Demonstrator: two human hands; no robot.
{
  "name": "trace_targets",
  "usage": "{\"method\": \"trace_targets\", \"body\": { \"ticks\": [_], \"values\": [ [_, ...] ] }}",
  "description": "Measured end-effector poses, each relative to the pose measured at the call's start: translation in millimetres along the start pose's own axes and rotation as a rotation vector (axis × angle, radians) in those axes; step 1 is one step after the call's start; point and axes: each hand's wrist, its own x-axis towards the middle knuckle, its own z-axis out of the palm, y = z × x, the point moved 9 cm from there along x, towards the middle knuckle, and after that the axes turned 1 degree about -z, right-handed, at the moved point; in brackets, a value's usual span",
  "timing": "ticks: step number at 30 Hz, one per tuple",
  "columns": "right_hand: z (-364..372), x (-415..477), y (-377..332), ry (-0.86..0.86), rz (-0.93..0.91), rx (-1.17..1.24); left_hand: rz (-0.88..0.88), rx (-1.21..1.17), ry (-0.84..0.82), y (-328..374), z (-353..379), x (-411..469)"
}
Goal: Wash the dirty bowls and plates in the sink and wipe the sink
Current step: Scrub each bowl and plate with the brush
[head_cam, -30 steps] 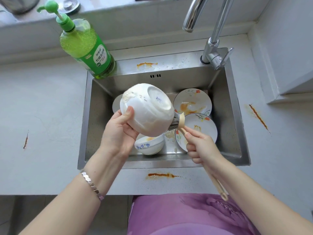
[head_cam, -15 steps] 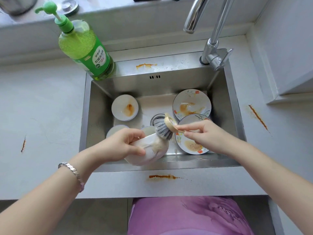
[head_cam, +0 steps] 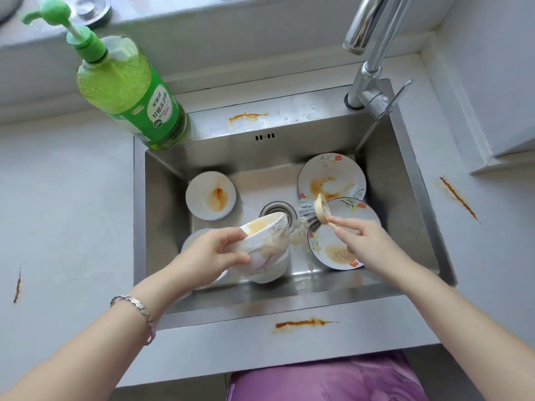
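The left hand (head_cam: pixel 212 254) holds a white bowl (head_cam: pixel 265 241) low in the near left part of the steel sink (head_cam: pixel 386 180), its fingers (head_cam: pixel 238 259) curled round the outer wall and the thumb hooked over the rim. The bowl is tilted with its mouth turned up and to the far side. An orange-brown film coats the inside near the rim, pale suds cling to the outer side, and a thin grey line drawing shows on the wall. It sits just above a second white bowl (head_cam: pixel 273 273).

The right hand (head_cam: pixel 363 241) has its fingers (head_cam: pixel 344 222) pinching the beige handle of a dish brush (head_cam: pixel 314 212), whose grey bristles point left toward the bowl. The bristles look just beside the rim, though contact cannot be judged.

Two flower-patterned plates lie on the right: the far plate (head_cam: pixel 331 172) and the near plate (head_cam: pixel 327 241), both smeared orange-brown, the near one overlapping the far one. A small stained dish (head_cam: pixel 210 195) lies far left, and the drain (head_cam: pixel 276 209) is between them. A green soap bottle (head_cam: pixel 130 94) stands on the sink's far left corner, and the table (head_cam: pixel 72 198) carries orange streaks.
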Motion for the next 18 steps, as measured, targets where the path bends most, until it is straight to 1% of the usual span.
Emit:
{"method": "trace_targets", "body": {
  "ticks": [3,5,8,10,14,16,18],
  "values": [
    [-8,12,17,0.120,0.030,0.097,-0.016,-0.049,0.046,-8,-5,37],
    [-6,15,23,0.151,0.056,0.174,-0.017,0.001,0.063,-15,-6,70],
    [4,14,38,0.171,0.179,0.455,0.007,0.118,0.094,-24,-2,120],
    [10,11,47,0.206,0.237,0.566,0.012,0.184,0.136,-33,1,146],
    [14,14,62,0.285,0.300,0.640,-0.032,0.260,0.179,-57,7,179],
    [16,19,66,0.307,0.328,0.658,-0.062,0.271,0.169,-74,8,189],
    [20,25,65,0.310,0.340,0.667,-0.055,0.324,0.144,-89,11,191]
  ]
}}
